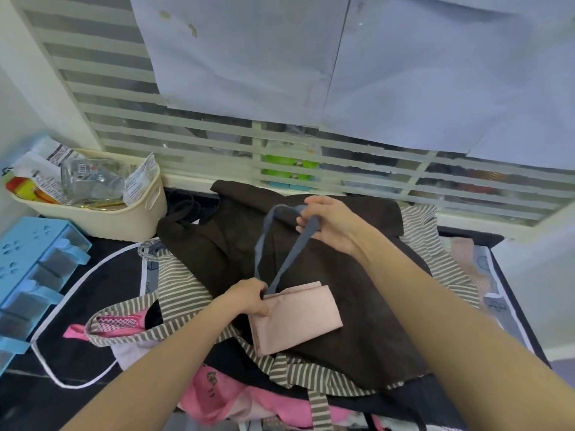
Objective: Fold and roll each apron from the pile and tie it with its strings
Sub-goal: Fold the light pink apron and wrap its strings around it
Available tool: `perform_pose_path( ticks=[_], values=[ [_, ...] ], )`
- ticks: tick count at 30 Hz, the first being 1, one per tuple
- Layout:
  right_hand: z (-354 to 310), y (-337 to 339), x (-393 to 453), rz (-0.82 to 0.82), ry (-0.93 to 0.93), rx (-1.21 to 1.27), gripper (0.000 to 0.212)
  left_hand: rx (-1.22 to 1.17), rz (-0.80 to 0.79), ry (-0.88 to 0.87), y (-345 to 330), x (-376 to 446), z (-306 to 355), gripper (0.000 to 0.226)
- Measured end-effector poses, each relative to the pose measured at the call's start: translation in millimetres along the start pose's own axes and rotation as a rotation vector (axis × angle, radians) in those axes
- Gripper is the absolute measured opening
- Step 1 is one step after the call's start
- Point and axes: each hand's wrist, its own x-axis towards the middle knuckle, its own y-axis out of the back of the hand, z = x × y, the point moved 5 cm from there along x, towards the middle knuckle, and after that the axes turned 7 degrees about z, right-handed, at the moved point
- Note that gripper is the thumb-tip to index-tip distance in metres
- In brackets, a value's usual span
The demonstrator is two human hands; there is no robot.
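Two hands: left hand (249,298) pinches one folded pink apron (295,317); right hand (326,223), at 12 o'clock, grips its grey strap (281,241).

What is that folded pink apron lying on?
The folded pink apron lies on a dark brown apron, which tops a striped apron and pink cloth. Whatever is directly beneath is covered.
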Motion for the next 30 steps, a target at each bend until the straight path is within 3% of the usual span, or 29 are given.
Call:
perform_pose_path(
  ticks=[2,5,10,14,23,25,28,30],
  values=[
    [-3.5,10.0,-2.6,0.011,-0.002,0.164,0.022,0.021,0.012,0.012,0.3,-1.4,2.1,0.049],
    [-10.5,16.0,-5.1,0.010,0.024,0.212,0.020,0.037,0.019,0.009,-0.7,-3.9,7.7,0.054],
    [-19.8,14.3,-13.1,-0.034,0.053,0.148,0.025,0.107,0.019,0.036,-4.9,-2.6,13.6,0.027],
    [-18.3,23.2,-18.4,-0.002,0.038,0.089,0.036,0.195,0.074,0.008,-4.0,-5.7,26.6,0.049],
    [-16.3,59.1,-31.2,0.178,0.041,-0.056,0.056,0.020,0.142,-0.116,21.1,-12.5,30.5,0.056],
    [-12.5,69.9,-35.3,0.222,0.018,-0.159,0.058,-0.044,0.190,-0.179,35.9,-15.4,28.7,0.048],
    [-4.6,83.3,-40.1,0.256,-0.033,-0.259,0.060,-0.145,0.298,-0.280,62.3,-21.4,25.1,0.010],
    [-1.6,86.0,-42.6,0.257,-0.054,-0.279,0.058,-0.266,0.339,-0.315,79.1,-27.3,22.7,0.012]
  ],
)
